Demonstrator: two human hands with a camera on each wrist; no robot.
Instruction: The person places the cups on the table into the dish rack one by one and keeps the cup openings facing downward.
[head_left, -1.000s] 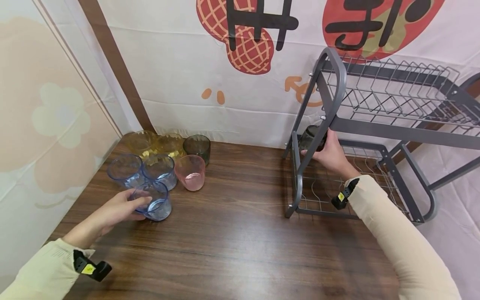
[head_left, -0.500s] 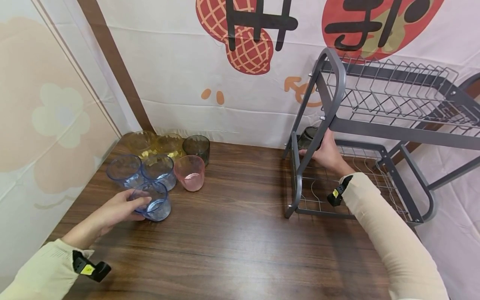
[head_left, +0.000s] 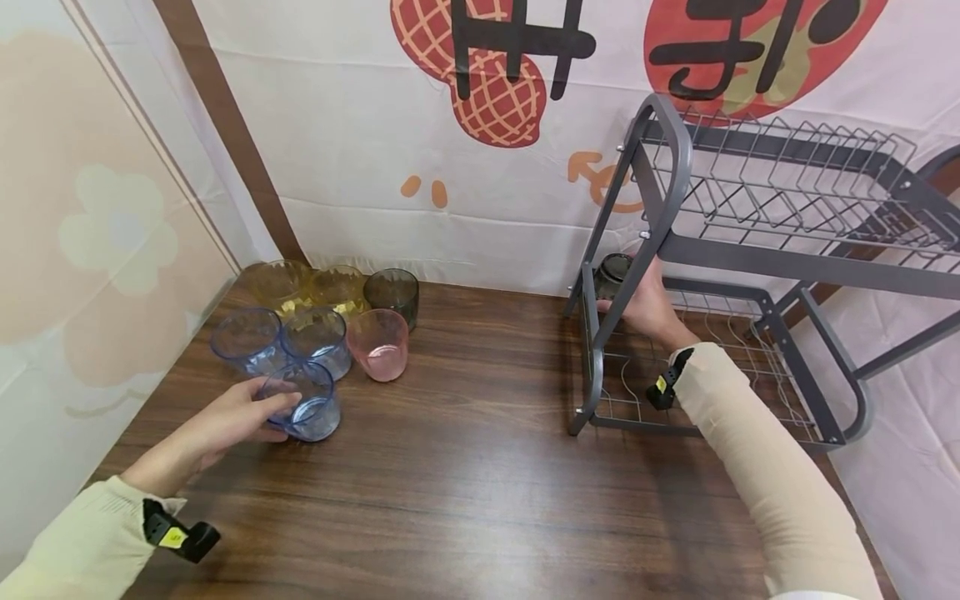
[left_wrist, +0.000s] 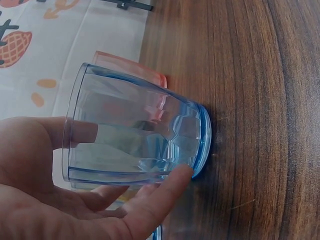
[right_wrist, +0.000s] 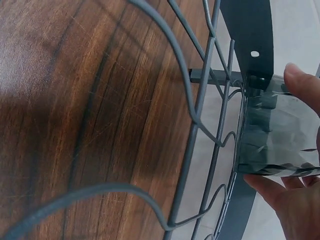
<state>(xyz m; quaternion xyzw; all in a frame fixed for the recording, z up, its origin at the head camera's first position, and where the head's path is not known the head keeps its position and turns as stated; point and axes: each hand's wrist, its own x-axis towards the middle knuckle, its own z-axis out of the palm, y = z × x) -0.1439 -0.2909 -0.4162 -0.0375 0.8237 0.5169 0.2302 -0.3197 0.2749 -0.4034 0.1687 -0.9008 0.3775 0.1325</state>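
My left hand [head_left: 232,421] grips a clear blue glass [head_left: 318,418] at the front of a group on the wooden table. In the left wrist view, one digit reaches over the rim of the upright blue glass [left_wrist: 140,130], while other fingers lie along its outside. Inside the lower tier of a grey dish rack [head_left: 678,247], my right hand [head_left: 651,310] holds a dark grey glass [head_left: 606,282] at the back left corner. The right wrist view has this grey glass [right_wrist: 272,132] against the wire shelf, thumb and fingers on opposite sides. A rack post partly hides it in the head view.
Two more blue glasses [head_left: 251,346], a pink glass [head_left: 380,348], two yellow glasses [head_left: 281,287] and another dark glass [head_left: 393,296] stand close together at the left. The rack's upper wire basket [head_left: 780,187] overhangs my right hand. A printed cloth [head_left: 360,167] backs the table.
My right hand and forearm have shifted a little left, and the dark glass has moved slightly left and lower in the rack corner. My left hand stays on the blue glass.
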